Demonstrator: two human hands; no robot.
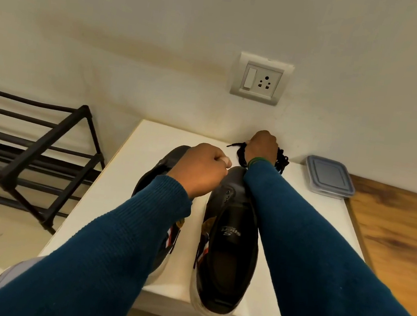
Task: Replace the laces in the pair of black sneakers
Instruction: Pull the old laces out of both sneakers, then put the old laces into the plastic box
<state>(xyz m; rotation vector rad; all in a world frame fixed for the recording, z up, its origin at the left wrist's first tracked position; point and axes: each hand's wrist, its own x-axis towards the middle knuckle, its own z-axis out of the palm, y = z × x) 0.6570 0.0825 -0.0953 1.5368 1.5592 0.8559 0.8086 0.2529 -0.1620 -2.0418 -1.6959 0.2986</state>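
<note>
Two blue-sleeved arms reach over a white tabletop (118, 180). On it stands a pair of black sneakers, heels at the near edge and toes pointing to the far edge. The right hand (262, 146) is at the far edge by the wall, fingers curled round a bundle of black laces (283, 159) whose ends trail out on both sides. The left hand (200, 168) hovers as a fist over the toe of the left sneaker (169, 160); whether it pinches anything cannot be told. The right sneaker (228, 241) lies open, its eyelets seemingly bare.

The step appears to be fetching a lace. It would go best by drawing one strand free, finding its tip and steadying the shoe. The right forearm lies across the right sneaker and could nudge it.

A lidded plastic container (329, 176) sits at the far right corner, below a wall socket (261, 79). A black metal rack (29, 148) stands to the left.
</note>
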